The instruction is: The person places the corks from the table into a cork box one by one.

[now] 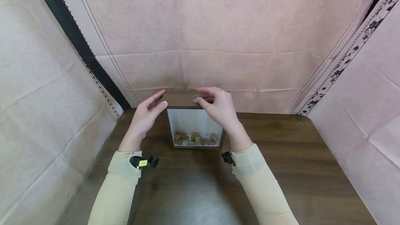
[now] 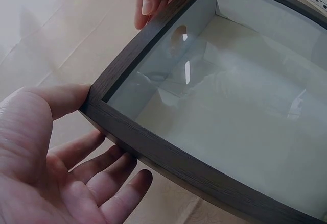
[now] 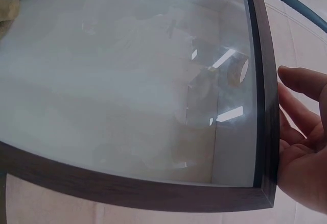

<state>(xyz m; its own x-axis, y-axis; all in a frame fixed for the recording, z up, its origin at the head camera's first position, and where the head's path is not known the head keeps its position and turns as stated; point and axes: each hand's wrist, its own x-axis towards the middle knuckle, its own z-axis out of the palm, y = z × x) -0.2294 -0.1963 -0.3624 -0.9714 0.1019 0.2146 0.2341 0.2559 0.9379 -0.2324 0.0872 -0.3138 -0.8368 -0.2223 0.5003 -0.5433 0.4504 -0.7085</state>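
Observation:
A dark-wood shadow box [image 1: 170, 127] with a glass front stands on the table, and several tan, cork-like pieces [image 1: 197, 139] lie along its bottom. In the left wrist view, the thumb of my left hand [image 1: 146, 112] touches a corner of the frame [image 2: 173, 155], its other fingers spread along the side. My right hand [image 1: 218, 103] is over the top side, thumb and index finger apart beside a round hole [image 1: 195, 98]. In the right wrist view its fingers [image 3: 301, 114] lie close along the top edge; nothing shows held.
The brown wooden table [image 1: 272, 148] spreads out around the box. Close behind the box hangs a pale patterned cloth [image 1: 234, 44], with more cloth at the left [image 1: 40, 114] and right [image 1: 368, 107]. Both wrists carry black straps [image 1: 136, 161].

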